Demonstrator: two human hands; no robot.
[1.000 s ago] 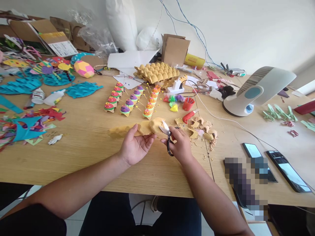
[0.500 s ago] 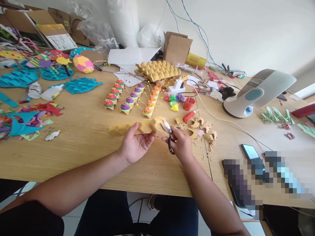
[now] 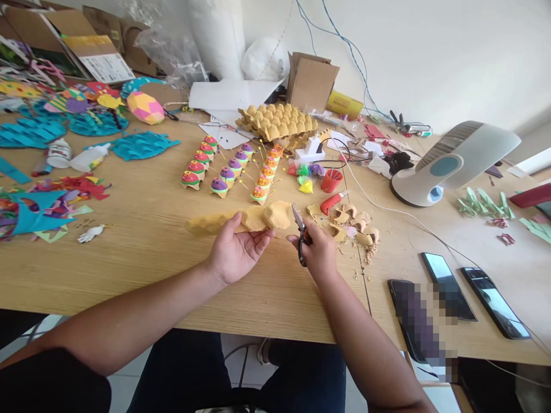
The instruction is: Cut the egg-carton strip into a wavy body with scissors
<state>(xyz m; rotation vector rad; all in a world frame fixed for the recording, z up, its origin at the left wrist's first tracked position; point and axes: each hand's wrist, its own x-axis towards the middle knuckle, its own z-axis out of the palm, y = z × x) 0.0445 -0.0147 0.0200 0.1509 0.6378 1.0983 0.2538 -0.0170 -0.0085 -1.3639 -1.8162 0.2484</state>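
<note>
My left hand (image 3: 236, 250) grips a strip of yellow egg carton (image 3: 253, 218), thumb on the near side and fingers beneath. In my right hand (image 3: 319, 250) is a pair of scissors (image 3: 300, 229) with dark handles, its blades pointing up and left beside the strip's right end. A small gap shows between the blades and the carton. Cut carton scraps (image 3: 355, 221) and crumbs lie to the right of the scissors. Just above them rests a red-handled cutter (image 3: 332, 202).
Beyond my hands stand rows of painted carton cups (image 3: 267, 175) with pins sticking out. Behind them is a stack of egg trays (image 3: 279, 121). A white fan (image 3: 451, 163) and several phones (image 3: 495, 302) are on the right, coloured paper scraps (image 3: 43, 209) on the left.
The scissors have drawn back slightly to the right, away from the end of the carton strip. My left hand keeps its hold, almost unmoved.
</note>
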